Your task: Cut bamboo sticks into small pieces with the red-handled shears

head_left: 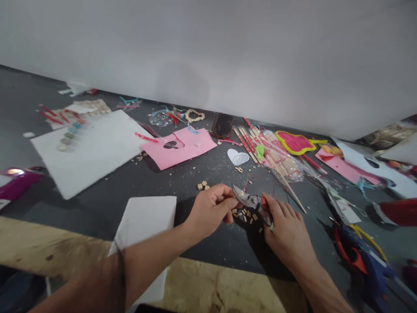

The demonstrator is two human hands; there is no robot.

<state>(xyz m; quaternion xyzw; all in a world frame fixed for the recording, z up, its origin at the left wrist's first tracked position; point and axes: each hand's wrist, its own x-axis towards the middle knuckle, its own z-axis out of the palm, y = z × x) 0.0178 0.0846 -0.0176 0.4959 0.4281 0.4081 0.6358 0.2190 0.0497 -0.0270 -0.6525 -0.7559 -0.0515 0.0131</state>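
Observation:
My right hand point(288, 230) is wrapped round the handles of red-handled pruning shears point(252, 201). The blades point left, toward the fingertips of my left hand point(211, 211). Those fingers are pinched together right at the blades, and what they hold is too small to make out. Several short cut wooden pieces point(248, 214) lie on the dark table just below the shears. A little flower-like cluster of pale pieces point(202, 185) sits beyond my left hand. Farther back is a white paper heart point(238, 157) with drawn lines on part of it.
White foam sheets point(150, 213) lie at the left and under my left forearm. Pink paper point(179, 145), a phone point(223, 125) and wooden sticks point(246, 143) are farther back. Scissors and a blue glue gun point(366, 256) lie at the right. A pale wall stands behind the table.

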